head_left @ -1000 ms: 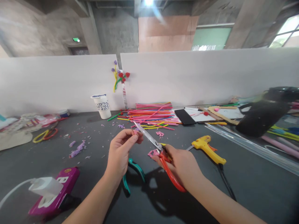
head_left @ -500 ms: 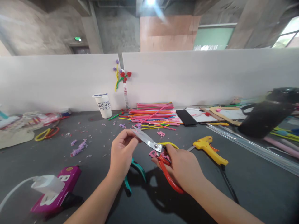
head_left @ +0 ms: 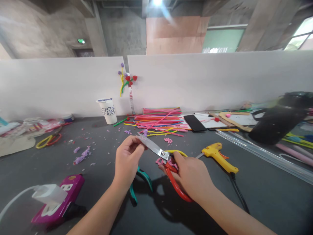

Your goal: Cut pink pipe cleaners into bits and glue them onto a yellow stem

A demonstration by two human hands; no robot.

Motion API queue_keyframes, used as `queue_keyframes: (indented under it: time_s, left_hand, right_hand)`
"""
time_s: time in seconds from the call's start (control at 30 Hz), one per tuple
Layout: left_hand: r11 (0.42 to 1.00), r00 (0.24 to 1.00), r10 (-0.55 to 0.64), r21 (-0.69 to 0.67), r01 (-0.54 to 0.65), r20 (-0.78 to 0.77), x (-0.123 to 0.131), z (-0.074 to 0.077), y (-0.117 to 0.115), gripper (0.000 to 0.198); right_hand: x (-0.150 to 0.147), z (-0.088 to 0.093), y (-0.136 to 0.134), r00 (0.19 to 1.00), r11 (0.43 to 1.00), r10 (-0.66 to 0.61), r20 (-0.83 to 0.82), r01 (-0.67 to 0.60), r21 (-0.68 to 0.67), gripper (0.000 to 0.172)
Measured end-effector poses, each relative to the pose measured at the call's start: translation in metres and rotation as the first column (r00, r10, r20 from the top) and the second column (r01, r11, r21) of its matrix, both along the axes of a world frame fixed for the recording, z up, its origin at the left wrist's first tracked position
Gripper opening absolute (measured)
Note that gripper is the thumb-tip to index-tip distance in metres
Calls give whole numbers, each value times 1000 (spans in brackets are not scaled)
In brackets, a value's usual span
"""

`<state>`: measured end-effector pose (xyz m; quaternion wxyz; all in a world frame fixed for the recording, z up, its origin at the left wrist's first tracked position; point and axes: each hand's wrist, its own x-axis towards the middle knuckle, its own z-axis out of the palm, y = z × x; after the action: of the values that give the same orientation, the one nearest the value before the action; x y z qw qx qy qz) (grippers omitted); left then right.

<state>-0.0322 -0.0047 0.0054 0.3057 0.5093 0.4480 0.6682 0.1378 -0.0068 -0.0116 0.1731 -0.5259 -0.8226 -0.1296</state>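
My right hand [head_left: 194,176] is closed around the handles of a pair of scissors [head_left: 153,147], one red and one yellow. The blades lie together and point up and left, their tips at the fingers of my left hand [head_left: 127,156]. Those left fingers are pinched; whatever they hold is too small or hidden to name. Below my left hand lie teal-handled pliers [head_left: 146,179], their head hidden by the hand. Small curled pink pieces [head_left: 160,161] show under the scissors, and more pink bits [head_left: 168,140] lie just beyond.
Pipe cleaners [head_left: 158,120] are heaped at the back beside a phone [head_left: 195,123] and a paper cup [head_left: 107,111]. To the right are a yellow glue gun [head_left: 220,156], clear sticks [head_left: 259,153] and a black jug [head_left: 276,120]. A purple power strip [head_left: 75,182] sits at left, near purple scraps [head_left: 82,156].
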Motion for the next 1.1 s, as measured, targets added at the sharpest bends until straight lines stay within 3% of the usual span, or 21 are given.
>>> queue_keyframes:
  time_s: [0.27, 0.37, 0.57, 0.7, 0.83, 0.93, 1.1]
  left_hand:
    - [1000, 1000, -9, -5, 9, 23, 0, 1, 0, 12]
    - [999, 998, -21, -32, 23, 67, 2, 0, 1, 5]
    - [986, 995, -98, -134, 99, 15, 7, -1, 1, 4]
    - [963, 984, -171, -219, 155, -54, 10, -2, 1, 3]
    - [901, 925, -358, -308, 306, -130, 13, -7, -1, 2]
    - [894, 869, -404, -327, 307, -287, 15, -11, -4, 5]
    - [916, 762, -395, -288, 280, -513, 18, -13, -6, 12]
  right_hand:
    - [1, 2, 1, 999, 996, -32, 31, 34, -88, 31]
    - [-1, 4, 3, 985, 980, -66, -161, 33, -198, 34]
    - [-2, 3, 6, 903, 937, -7, -430, -144, -318, 24]
    - [-3, -3, 8, 824, 902, -26, -566, -225, -369, 20]
    - [-2, -4, 10, 660, 836, -66, -748, -373, -403, 22]
    - [-2, -1, 10, 568, 789, -165, -806, -414, -454, 19]
    - [-2, 3, 8, 541, 763, -185, -820, -447, -467, 11]
